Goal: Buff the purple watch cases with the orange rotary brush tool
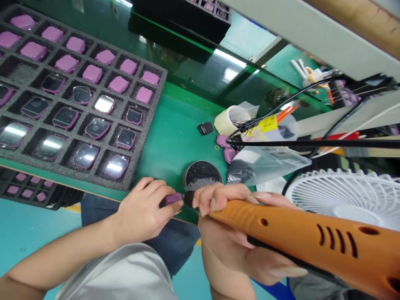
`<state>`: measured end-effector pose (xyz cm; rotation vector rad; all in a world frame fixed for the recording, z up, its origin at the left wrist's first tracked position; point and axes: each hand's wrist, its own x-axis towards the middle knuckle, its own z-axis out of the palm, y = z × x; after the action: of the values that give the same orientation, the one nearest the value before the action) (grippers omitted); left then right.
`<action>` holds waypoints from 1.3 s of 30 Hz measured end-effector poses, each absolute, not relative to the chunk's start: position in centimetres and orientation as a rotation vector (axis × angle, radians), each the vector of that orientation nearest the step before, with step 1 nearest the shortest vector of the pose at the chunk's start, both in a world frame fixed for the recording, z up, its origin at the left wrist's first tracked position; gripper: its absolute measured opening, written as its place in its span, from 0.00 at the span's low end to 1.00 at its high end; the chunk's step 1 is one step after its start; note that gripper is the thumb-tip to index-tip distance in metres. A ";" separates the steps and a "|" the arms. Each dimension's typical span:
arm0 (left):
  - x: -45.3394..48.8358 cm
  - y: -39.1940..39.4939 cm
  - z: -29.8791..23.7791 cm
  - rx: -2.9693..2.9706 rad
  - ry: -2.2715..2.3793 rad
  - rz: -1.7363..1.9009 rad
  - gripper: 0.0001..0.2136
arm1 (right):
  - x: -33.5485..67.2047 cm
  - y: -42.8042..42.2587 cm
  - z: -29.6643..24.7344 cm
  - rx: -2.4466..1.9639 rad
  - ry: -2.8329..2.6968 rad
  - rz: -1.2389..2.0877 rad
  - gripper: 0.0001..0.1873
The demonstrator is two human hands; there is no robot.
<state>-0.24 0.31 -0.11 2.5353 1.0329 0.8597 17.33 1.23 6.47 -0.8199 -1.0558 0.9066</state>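
My right hand (225, 225) is wrapped round an orange electric screwdriver (290, 233), which lies almost level and points left. Its dark nose meets the edge of a purple watch case (173, 198) pinched in my left hand (148, 208), at the front edge of the green table; the bit tip is too small to make out clearly. Just beyond both hands stands a round tin (202, 175) of small dark and silvery screws. To the left lies a grey foam tray (131, 175) with purple watch cases in its pockets, some with dark glass faces up, others with purple backs up.
Two loose purple cases (229, 155), a black square piece (205, 128), a tape roll (228, 120) and a clear plastic bag (268, 162) lie behind the tin. A white fan (340, 200) stands at right, with black cables (312, 143) above it. More trays (31, 189) sit below the table.
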 end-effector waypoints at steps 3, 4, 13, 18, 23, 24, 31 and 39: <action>-0.3 0.3 -0.1 2.536 1.032 0.874 0.06 | 18.0 1.2 6.6 -0.856 -1.097 0.931 0.23; -0.3 0.3 -0.1 2.536 1.032 0.879 0.06 | 18.1 1.2 6.6 -0.860 -1.109 0.930 0.23; -0.1 0.5 -0.2 2.561 1.043 0.920 0.05 | 17.8 2.2 6.1 -0.760 -1.076 0.940 0.26; -0.7 0.4 0.2 2.560 1.019 0.821 0.13 | 18.9 2.8 6.6 -0.797 -0.975 0.758 0.23; -0.9 0.4 0.5 2.572 0.941 0.750 0.14 | 19.1 3.7 5.7 -0.815 -0.923 0.691 0.21; -0.9 0.4 0.4 2.572 0.957 0.760 0.13 | 19.0 3.8 5.5 -0.810 -0.919 0.693 0.21; -0.7 0.4 0.5 2.563 0.999 0.735 0.15 | 19.0 3.3 5.3 -0.799 -0.939 0.766 0.23; -0.9 0.4 0.7 2.513 0.939 0.751 0.09 | 18.9 3.3 5.3 -0.827 -0.917 0.744 0.24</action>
<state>-0.92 0.41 0.68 2.5128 0.9389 0.7515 18.88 3.32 5.31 -0.8269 -0.9173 0.7439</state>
